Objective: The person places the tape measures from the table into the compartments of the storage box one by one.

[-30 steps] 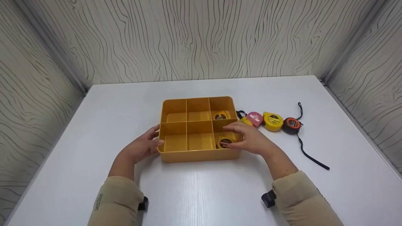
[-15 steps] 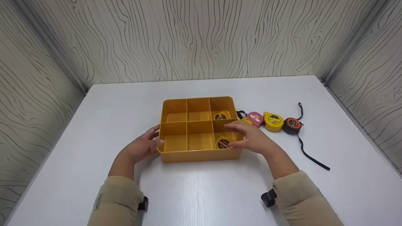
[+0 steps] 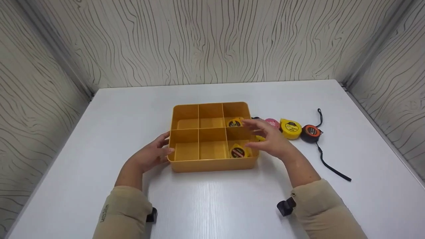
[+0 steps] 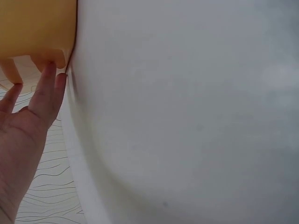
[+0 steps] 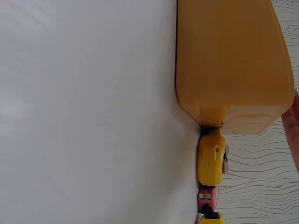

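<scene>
My left hand (image 3: pixel 153 153) rests against the left wall of a yellow six-compartment box (image 3: pixel 212 165); in the left wrist view its fairly straight fingers (image 4: pixel 44 91) touch the outer wall. My right hand (image 3: pixel 270 141) is over the box's right edge, fingers and thumb spread apart with nothing between them. Below the thumb, a yellow tape measure (image 3: pixel 238 152) with a dark round label lies in the front right compartment. Another yellow tape measure (image 3: pixel 235 122) lies in the back right compartment. In the right wrist view, only a bit of the right hand (image 5: pixel 290 126) shows beside the box wall.
Right of the box stand a pink tape measure (image 3: pixel 272 123), a yellow one (image 3: pixel 291 128) and a black and orange one (image 3: pixel 311 133) with a black strap (image 3: pixel 332 169). Another yellow tape measure (image 5: pixel 210 161) sits close to the box wall, mostly behind my right hand in the head view.
The tape measure in the front right compartment has turned and settled, its label now facing up more. My right hand has moved up and right, away from it. My left hand stays put.
</scene>
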Action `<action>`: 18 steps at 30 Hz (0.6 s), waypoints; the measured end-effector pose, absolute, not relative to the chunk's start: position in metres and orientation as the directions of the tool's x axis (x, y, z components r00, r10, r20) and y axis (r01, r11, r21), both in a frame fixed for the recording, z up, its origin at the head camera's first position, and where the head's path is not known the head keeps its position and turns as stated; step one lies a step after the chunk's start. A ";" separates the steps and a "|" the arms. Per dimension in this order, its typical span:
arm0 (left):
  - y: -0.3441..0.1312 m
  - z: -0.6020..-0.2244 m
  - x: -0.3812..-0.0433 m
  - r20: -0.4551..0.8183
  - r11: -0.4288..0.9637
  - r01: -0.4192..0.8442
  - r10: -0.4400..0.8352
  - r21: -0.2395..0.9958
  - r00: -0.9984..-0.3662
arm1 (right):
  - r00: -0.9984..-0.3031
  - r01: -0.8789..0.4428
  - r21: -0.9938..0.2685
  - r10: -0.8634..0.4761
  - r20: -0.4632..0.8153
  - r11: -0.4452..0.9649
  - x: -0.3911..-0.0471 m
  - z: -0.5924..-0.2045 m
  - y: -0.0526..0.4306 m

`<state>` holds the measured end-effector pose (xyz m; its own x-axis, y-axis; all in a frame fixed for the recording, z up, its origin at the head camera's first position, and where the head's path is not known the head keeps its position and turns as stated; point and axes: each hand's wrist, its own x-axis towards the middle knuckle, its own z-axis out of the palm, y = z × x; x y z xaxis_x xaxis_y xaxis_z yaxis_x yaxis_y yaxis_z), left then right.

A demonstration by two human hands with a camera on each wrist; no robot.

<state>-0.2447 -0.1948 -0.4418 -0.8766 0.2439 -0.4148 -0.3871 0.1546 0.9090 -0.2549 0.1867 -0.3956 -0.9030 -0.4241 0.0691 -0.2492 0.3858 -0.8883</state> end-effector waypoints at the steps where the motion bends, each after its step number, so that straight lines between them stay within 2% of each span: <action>1: -0.195 -0.442 -0.245 -0.412 0.149 -0.385 0.250 0.911 -0.876 | -0.902 -0.259 -0.892 -0.422 0.086 0.370 -0.256 -0.395 0.189; 7: -0.194 -0.441 -0.245 -0.403 0.139 -0.379 0.272 0.915 -0.874 | -0.913 -0.275 -0.894 -0.389 0.127 0.354 -0.263 -0.393 0.204; 18: -0.194 -0.440 -0.244 -0.415 0.140 -0.391 0.256 0.910 -0.873 | -0.967 -0.157 -0.883 -0.250 0.047 0.443 -0.272 -0.392 0.235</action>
<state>-0.2440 -0.1938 -0.4400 -0.8733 0.2555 -0.4148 -0.3911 0.1403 0.9096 -0.2719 0.2345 -0.3918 -0.9671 -0.2500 0.0468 -0.1572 0.4426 -0.8828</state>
